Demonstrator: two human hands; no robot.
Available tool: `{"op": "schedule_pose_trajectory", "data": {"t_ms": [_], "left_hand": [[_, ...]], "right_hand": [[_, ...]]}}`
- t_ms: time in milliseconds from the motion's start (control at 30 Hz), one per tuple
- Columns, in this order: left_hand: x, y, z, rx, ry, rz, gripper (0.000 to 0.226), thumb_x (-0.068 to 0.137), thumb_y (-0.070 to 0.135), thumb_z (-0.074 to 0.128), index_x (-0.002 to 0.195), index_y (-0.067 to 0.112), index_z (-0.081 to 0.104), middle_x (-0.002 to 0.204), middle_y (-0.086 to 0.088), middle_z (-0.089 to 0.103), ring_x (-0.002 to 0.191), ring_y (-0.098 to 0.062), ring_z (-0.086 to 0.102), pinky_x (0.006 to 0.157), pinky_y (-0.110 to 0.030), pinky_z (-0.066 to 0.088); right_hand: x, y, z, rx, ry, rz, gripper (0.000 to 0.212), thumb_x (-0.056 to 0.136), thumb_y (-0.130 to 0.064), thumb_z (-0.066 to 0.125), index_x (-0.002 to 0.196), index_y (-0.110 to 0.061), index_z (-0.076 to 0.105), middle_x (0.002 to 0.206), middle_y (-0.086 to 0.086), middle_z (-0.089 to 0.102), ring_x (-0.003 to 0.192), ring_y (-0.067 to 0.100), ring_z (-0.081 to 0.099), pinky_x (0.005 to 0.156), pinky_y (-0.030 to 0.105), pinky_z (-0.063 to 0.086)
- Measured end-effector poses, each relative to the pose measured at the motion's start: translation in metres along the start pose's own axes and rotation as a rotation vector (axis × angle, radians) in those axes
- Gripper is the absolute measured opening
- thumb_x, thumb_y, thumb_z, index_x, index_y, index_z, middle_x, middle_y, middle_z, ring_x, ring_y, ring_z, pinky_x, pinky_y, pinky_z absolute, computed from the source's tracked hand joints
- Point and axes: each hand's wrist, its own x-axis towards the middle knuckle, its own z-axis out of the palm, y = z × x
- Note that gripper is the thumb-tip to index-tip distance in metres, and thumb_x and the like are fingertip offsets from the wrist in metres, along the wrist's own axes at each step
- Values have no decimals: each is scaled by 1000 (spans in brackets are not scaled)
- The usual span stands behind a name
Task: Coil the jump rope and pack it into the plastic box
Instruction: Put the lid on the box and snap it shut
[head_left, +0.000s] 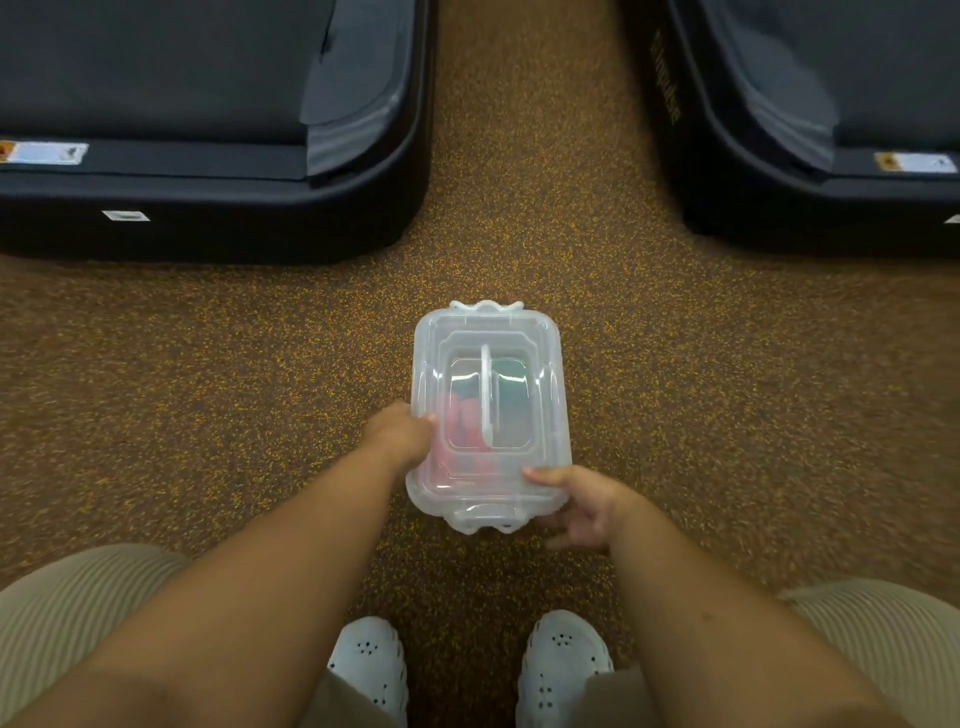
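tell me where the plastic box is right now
In the head view the plastic box sits lid-on on the speckled floor, centre frame, between the left hand and right hand.

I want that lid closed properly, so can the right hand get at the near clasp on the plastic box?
Probably yes: the right hand already rests at the plastic box's near corner, beside the clasp, with nothing between.

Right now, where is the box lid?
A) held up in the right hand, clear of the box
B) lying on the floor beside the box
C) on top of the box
C: the clear lid sits on the plastic box, with its handle on top and the left hand and right hand at the box's sides.
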Motion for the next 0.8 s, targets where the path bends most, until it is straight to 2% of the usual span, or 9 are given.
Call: {"op": "schedule_pose_trajectory", "data": {"t_ms": [100,233,333,433,533,600,667,733,800], "left_hand": [[-3,-2,2,-28,6,2,29,93,25,54,116,9,60,113,-14,63,98,-33,63,88,-43,53],[-4,-5,2,-51,5,-1,31,91,23,56,117,8,61,114,-15,64,98,-34,63,87,-45,54],[-7,-6,3,-51,24,0,31,93,22,56,120,7,60,117,-15,63,101,-35,62,86,-42,53],[-5,-10,4,-69,24,8,31,93,22,56,121,8,59,117,-15,63,101,-34,61,88,-43,53],[-5,-12,4,-71,22,27,32,94,21,54,123,9,58,119,-14,62,103,-34,61,89,-43,52],[-6,-12,5,-60,16,40,34,95,23,53,127,11,55,122,-14,60,106,-34,59,92,-44,51],[-5,-13,7,-73,8,39,35,96,23,52,128,11,52,123,-14,59,106,-35,60,94,-46,50],[-5,-14,9,-84,14,31,32,96,22,51,126,10,54,122,-15,60,105,-34,61,93,-45,51],[-2,-15,9,-82,33,27,31,97,21,51,125,9,55,122,-16,60,105,-35,61,93,-45,51]], "right_hand": [[-2,28,9,-5,-83,45,81,73,-35,74,141,-12,37,147,18,40,141,36,26,112,61,20],[0,43,14,-62,-72,51,87,66,-46,74,138,-11,40,130,19,55,138,34,34,113,58,21],[-2,40,13,-77,-41,101,95,67,-49,76,141,-5,35,142,24,42,139,37,31,110,57,26],[-9,33,17,-8,-52,147,89,73,-34,77,141,1,32,136,28,48,131,41,41,107,53,35],[-16,25,24,-14,-32,94,62,82,-13,72,135,0,41,127,25,55,121,39,52,98,47,46],[-14,27,28,-142,76,31,50,78,-6,75,122,2,53,114,20,63,107,33,61,89,41,53],[-10,34,32,-318,279,-96,57,62,-8,86,112,-2,60,97,10,68,86,25,66,77,39,57],[-13,37,34,-396,445,-227,67,54,-13,91,110,-8,55,96,4,66,86,22,65,76,37,57],[-20,37,35,-398,522,-332,64,61,-10,88,108,-12,44,98,1,61,84,15,61,71,29,52]]}}
